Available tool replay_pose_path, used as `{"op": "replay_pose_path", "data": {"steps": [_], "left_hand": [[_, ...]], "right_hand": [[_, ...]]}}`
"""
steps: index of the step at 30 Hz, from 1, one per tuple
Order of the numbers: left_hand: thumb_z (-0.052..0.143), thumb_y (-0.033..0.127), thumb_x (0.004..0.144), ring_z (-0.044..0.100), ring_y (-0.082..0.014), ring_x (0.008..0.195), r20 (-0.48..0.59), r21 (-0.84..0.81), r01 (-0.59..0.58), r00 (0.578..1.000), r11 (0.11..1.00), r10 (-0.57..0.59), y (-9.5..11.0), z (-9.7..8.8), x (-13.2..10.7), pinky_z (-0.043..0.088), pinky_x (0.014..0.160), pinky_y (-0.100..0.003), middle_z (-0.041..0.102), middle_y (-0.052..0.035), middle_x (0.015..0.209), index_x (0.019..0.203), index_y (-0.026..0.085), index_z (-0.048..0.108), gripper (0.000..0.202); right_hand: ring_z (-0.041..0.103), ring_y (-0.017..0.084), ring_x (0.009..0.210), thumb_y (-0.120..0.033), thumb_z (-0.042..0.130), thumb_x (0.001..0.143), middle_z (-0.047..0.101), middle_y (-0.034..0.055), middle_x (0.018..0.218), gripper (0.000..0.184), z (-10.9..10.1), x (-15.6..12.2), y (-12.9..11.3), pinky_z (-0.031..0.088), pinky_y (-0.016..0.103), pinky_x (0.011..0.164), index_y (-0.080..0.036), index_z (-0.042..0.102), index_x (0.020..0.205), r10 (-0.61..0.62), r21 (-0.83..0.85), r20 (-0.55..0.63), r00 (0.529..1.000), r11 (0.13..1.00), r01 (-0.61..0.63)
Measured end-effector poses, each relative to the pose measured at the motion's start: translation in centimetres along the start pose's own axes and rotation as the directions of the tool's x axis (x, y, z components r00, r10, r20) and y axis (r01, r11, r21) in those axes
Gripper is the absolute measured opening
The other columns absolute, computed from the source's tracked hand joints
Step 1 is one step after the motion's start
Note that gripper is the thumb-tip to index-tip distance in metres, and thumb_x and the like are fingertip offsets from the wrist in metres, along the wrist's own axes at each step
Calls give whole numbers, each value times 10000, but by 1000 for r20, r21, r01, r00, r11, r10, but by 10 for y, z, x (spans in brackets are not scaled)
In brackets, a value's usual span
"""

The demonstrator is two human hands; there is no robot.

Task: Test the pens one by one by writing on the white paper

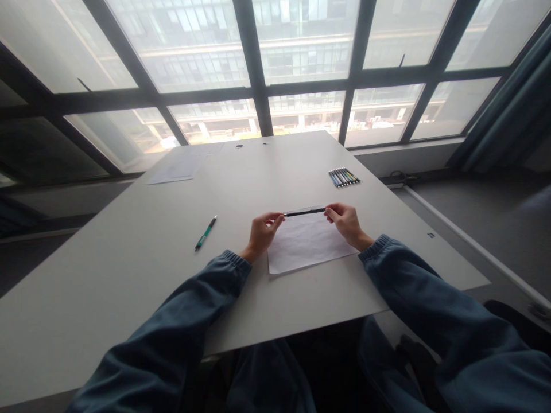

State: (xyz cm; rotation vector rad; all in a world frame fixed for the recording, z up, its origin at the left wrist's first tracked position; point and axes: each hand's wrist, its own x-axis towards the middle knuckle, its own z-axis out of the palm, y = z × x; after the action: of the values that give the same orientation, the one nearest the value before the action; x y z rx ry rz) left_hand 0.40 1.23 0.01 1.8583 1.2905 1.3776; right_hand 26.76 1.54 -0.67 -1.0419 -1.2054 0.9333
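A slim black pen (305, 212) is stretched level between my two hands, above the far part of a white paper sheet (307, 246). My left hand (262, 232) pinches the pen's left end between thumb and fingers. At the other end, my right hand (345, 221) grips it the same way. A green pen (205, 233) with dark ends lies on the table to the left of my left hand. Beyond my right hand, several pens (344, 177) of different colours lie side by side in a neat row.
The white table (129, 298) reaches toward tall windows (301, 40). Several papers (181, 163) lie at its far left. Two small round fittings, one dark (239, 145), sit near the far edge. A dark curtain (508, 109) hangs at the right.
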Motion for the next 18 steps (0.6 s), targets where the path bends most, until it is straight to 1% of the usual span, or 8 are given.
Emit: {"op": "replay_pose_path", "data": {"steps": [8,18], "left_hand": [[669,494,877,735,-219,819,8,7,-13,1000,1000,13,0,0,0,554,724,-315,784,-84,858,939,174,778,343],[663,492,884,735,-215,809,19,0,-14,1000,1000,14,-2,-1,0,548,730,-313,782,-82,846,917,171,777,342]], "right_hand": [[568,128,574,-453,755,752,694,46,697,314,0,-1,-1,457,260,531,-149,710,817,-4,-24,-2,1000,1000,4],[551,122,554,-437,753,762,680,42,671,298,0,0,-1,438,258,520,-144,709,796,1,-10,-3,1000,1000,-2]]}}
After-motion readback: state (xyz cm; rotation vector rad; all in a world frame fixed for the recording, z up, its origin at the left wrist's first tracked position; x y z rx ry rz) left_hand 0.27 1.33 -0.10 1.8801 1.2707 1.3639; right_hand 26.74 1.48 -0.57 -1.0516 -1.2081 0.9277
